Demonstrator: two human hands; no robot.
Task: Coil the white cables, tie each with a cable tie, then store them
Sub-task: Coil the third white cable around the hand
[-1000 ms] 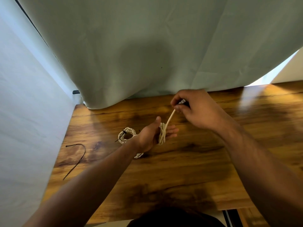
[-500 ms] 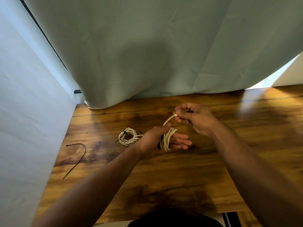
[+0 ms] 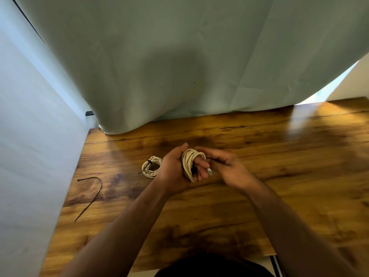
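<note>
A white cable [image 3: 189,160] is wound in several loops around the fingers of my left hand [image 3: 175,168], held just above the wooden table [image 3: 279,176]. My right hand [image 3: 225,166] is right beside it and pinches the cable's free end, whose plug [image 3: 210,172] shows between the two hands. A second white coil [image 3: 152,166], bound with a black cable tie, lies on the table just left of my left hand. A loose black cable tie [image 3: 91,194] lies farther left near the table's edge.
A pale cloth backdrop [image 3: 179,66] hangs down to the table's far edge, and a white wall [image 3: 30,156] closes off the left side. The table's near edge runs along the bottom, where a dark garment shows.
My right hand has come down and in from the raised position, bringing the cable's end around the coil. The loops on my left hand are fuller, with the free end now short.
</note>
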